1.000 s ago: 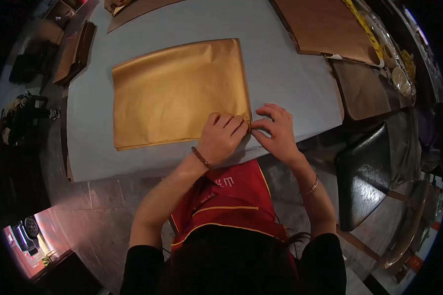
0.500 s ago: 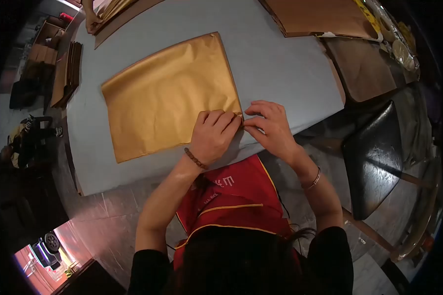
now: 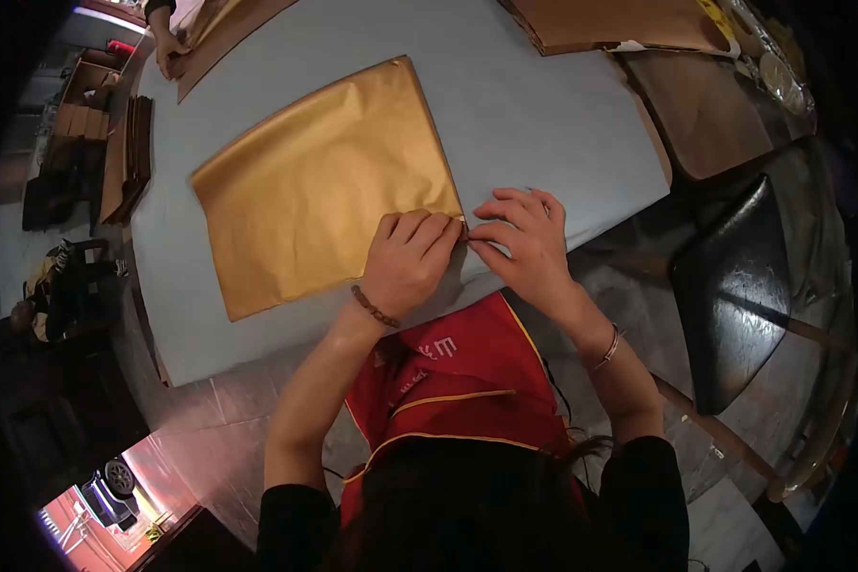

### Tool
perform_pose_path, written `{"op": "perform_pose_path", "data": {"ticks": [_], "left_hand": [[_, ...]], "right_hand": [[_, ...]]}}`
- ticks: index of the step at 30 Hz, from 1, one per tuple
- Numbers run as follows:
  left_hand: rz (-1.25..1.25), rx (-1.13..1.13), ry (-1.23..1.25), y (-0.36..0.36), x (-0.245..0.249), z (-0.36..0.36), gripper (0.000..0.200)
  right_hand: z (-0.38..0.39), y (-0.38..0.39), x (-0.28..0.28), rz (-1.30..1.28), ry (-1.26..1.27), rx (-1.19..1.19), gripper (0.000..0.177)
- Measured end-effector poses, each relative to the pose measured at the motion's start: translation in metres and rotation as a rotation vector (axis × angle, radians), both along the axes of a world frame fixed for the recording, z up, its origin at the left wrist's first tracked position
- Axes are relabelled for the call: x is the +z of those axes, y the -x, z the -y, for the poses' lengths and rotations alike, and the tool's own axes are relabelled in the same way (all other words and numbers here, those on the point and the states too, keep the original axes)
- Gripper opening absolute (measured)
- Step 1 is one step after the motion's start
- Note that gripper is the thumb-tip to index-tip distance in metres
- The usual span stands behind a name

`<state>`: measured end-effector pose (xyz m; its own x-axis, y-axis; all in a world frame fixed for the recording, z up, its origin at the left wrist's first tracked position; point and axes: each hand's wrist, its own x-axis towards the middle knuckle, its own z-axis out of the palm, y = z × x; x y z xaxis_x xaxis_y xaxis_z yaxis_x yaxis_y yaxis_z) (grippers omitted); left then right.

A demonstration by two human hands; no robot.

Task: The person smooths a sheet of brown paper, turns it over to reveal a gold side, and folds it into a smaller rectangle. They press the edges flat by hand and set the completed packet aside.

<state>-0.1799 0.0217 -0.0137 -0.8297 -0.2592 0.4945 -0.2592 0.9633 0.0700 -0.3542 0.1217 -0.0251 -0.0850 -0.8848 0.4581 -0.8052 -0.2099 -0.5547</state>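
A gold sheet, glossy and slightly wrinkled, lies over a thin panel with a brownish edge on the table. My left hand has its fingers curled over the sheet's near right corner and grips it there. Just right of it, my right hand pinches the same corner between thumb and forefinger, while its other fingers are raised and bent. Exactly what lies between the fingertips is mostly hidden by my hands.
Grey cloth or paper covers the table. Brown cardboard sheets lie at the back right, near a clear plastic-wrapped roll. A black stool seat stands to the right. At the far left, another person's hand touches a similar gold piece.
The view has shifted slightly. My right hand's outer fingers have lifted and spread a little, while both hands stay at the same corner of the gold sheet.
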Motion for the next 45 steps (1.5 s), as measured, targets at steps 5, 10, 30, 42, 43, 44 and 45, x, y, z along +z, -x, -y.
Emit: {"op": "perform_pose_path", "data": {"ticks": [5,10,30,42,43,44,45], "left_hand": [[-0.005,-0.032,-0.023,-0.001,0.006,0.002,0.028],[0.000,-0.072,0.005,-0.004,0.004,0.003,0.029],[-0.019,-0.094,-0.021,-0.004,0.003,0.001,0.024],[-0.038,-0.046,-0.009,-0.005,-0.004,-0.003,0.019],[-0.076,-0.046,-0.013,-0.005,-0.005,-0.003,0.016],[-0.035,-0.059,-0.038,-0.007,-0.007,-0.005,0.019],[-0.039,-0.044,-0.034,-0.007,-0.007,-0.006,0.018]], "right_hand": [[-0.001,-0.004,-0.002,-0.014,0.004,-0.068,0.012],[-0.002,-0.003,0.000,-0.017,-0.028,-0.056,0.013],[-0.001,0.002,0.000,-0.077,-0.012,0.010,0.023],[0.008,-0.008,0.004,-0.104,-0.034,0.063,0.025],[0.010,-0.010,0.005,-0.068,-0.074,0.105,0.027],[0.012,-0.013,0.005,-0.066,-0.067,0.149,0.027],[0.014,-0.013,0.003,-0.041,-0.073,0.098,0.027]]}}
